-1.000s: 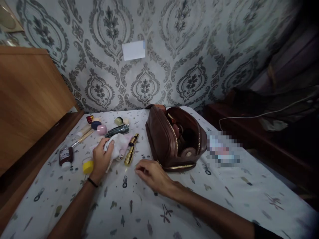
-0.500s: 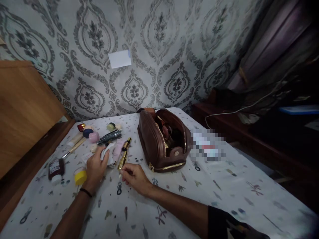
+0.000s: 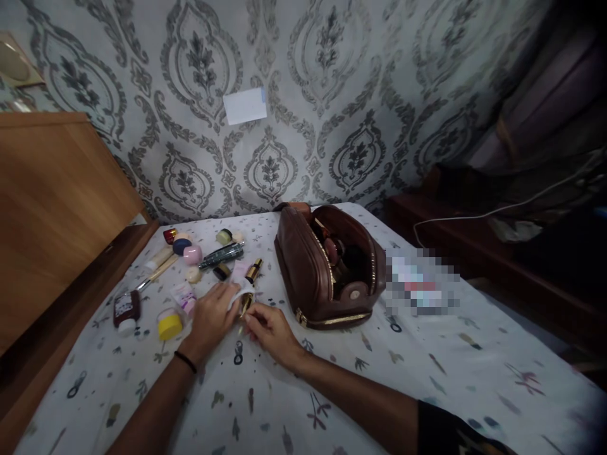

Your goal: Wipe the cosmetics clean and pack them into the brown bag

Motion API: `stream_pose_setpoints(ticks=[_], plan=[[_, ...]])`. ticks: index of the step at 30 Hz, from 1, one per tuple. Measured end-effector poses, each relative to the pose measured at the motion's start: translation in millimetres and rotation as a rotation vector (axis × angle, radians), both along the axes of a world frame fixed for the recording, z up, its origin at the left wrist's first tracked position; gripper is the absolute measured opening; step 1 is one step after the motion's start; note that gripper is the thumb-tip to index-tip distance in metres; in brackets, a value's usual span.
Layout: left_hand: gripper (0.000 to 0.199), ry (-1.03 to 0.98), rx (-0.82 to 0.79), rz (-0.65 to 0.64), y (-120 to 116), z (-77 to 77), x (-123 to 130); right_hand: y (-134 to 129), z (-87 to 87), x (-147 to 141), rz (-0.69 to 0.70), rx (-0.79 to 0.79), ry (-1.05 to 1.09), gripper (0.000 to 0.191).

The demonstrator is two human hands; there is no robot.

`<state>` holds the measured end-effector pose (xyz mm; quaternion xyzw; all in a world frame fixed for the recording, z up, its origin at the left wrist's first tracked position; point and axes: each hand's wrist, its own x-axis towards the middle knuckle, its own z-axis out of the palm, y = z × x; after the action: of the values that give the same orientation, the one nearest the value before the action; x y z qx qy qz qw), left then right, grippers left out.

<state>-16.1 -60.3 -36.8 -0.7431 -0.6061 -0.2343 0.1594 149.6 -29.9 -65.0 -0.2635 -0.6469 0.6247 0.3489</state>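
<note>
My left hand (image 3: 215,316) is closed around a crumpled white cloth (image 3: 245,292), with its fingertips bent over it. Right beside it, my right hand (image 3: 272,332) pinches the near end of a gold cosmetic tube (image 3: 246,304). The cloth lies against that tube, and the fingers partly cover both. Just beyond them rests a black and gold tube (image 3: 254,270) next to a pale pink tube (image 3: 239,272). To the left of my left hand is a white and purple tube (image 3: 184,297), along with a yellow-lidded jar (image 3: 169,325).
An open brown leather bag (image 3: 327,272) with cosmetics inside stands to the right. Farther left lie a dark red bottle (image 3: 127,311), a brush (image 3: 156,272), a pink sponge (image 3: 192,255) and a dark green tube (image 3: 222,255). A blurred-out item (image 3: 420,284) lies beyond the bag.
My left hand has moved right with the white cloth, from above the pink tube to the gold tube. The white and purple tube is now uncovered. The view has shifted left.
</note>
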Motion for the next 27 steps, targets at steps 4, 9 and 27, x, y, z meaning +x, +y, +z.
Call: stream_pose_setpoints(ticks=[4, 9, 27], plan=[[0.017, 0.06, -0.117, 0.047, 1.2, -1.2, 7.6, 1.8, -1.0, 0.2, 0.017, 0.024, -0.024, 0.03], [0.016, -0.009, -0.161, 0.137, 2.7, -0.5, 7.3, 2.6, -1.5, -0.5, 0.026, 0.039, -0.036, 0.031], [0.016, -0.195, -0.366, 0.279, 0.1, 4.9, 10.3, 3.0, -4.6, -0.4, 0.043, 0.031, -0.086, 0.029]])
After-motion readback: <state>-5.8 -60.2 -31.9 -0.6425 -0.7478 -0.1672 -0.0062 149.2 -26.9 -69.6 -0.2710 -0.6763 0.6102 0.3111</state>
